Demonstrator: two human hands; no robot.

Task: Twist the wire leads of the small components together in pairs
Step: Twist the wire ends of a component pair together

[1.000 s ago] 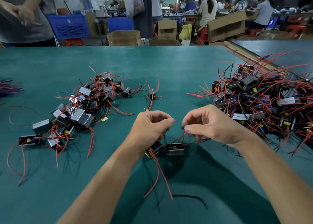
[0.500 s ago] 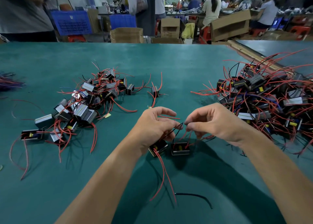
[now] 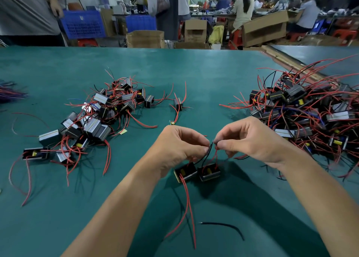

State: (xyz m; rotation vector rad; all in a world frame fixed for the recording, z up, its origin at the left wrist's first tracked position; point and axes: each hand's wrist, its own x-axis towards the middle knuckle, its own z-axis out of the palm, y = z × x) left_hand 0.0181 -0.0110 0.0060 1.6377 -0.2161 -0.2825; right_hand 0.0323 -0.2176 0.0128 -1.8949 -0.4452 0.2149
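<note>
1. Head view: two components sit side by side on the table (image 3: pixel 194 72), near the middle of its near edge. The left component (image 3: pixel 185 172) and the right component (image 3: pixel 210 171) are touching or nearly so.
2. Thin leads (image 3: pixel 207 154), black with at least one red, rise from the two components. They meet at a point between the hands, just above the pair.
3. The left hand (image 3: pixel 180 148) presses thumb and forefinger together on the leads, with its other fingers curled underneath.
4. The right hand (image 3: pixel 250 142) pinches the lead tips from the opposite side. The fingertips of the two hands almost meet.
5. Two long red leads (image 3: pixel 189 208) trail from the left component toward the near edge, and neither hand holds them.
6. The step in hand looks like the twist itself: the tips are gathered and being wound, or are about to be. The join is too small to tell whether any turns are in yet.
7. The next move calls for one hand to hold steady just below the tips while the other rolls them between thumb and finger. The ends should stay level so the wires wind round each other. The pull should be light, or the components will lift off the table.
8. A left pile (image 3: pixel 97 116) lies toward the left edge and a larger right pile (image 3: pixel 303 109) lies at the right edge. I cannot tell which one holds finished pairs.
9. A loose black wire (image 3: pixel 223 226) lies by the near edge, apart from the work.
</note>
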